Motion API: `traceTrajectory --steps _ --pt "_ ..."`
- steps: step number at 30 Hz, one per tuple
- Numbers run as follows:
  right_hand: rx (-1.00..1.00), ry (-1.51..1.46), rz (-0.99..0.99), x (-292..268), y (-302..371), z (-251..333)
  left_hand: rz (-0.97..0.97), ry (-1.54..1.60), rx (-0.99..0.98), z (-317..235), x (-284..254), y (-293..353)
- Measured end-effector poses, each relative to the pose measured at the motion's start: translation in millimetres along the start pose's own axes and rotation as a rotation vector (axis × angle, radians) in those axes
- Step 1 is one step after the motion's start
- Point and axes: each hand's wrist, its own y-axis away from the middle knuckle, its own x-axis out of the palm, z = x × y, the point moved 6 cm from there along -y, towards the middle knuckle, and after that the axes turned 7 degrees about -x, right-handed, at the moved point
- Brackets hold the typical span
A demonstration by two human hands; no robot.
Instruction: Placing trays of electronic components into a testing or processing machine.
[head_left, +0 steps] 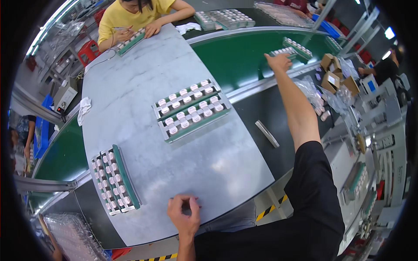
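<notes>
Out over the green conveyor belt at the upper right, my right hand (279, 62) grips the near side of a narrow tray (285, 51) of small white-topped pieces; its fingertips are partly hidden. A similar tray (298, 47) lies just beyond it. My left hand (184, 214) hovers by the near edge of the grey marbled table (170, 161), fingers curled and thumb meeting the index finger, with nothing visible in it. Two green-sided trays (195, 114) of white-topped pieces lie side by side at mid-table. Other such trays (112, 180) stand close together at the near left.
Across the table a person in yellow (130, 26) works on another tray (130, 42). A metal bar (267, 133) rests on the dark surface to the right. Cardboard boxes (333, 74) and plastic bags (310, 93) crowd beyond it. A white cloth (84, 108) lies at the table's left edge.
</notes>
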Motion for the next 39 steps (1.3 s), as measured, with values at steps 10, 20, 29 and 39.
traceTrajectory --steps 10,20,29,39 --pt "0.122 0.147 -0.04 19 -16 6 0.025 -0.11 0.136 -13 -3 -6" --pt "0.106 0.048 0.219 29 -26 1 0.067 -0.06 0.182 -16 -6 -5" --pt "0.159 -0.913 0.481 -26 0 51 -0.005 -0.008 0.199 -17 -6 -3" --pt "-0.446 -0.886 0.913 -84 141 196 -0.033 0.007 0.169 -9 -7 5"
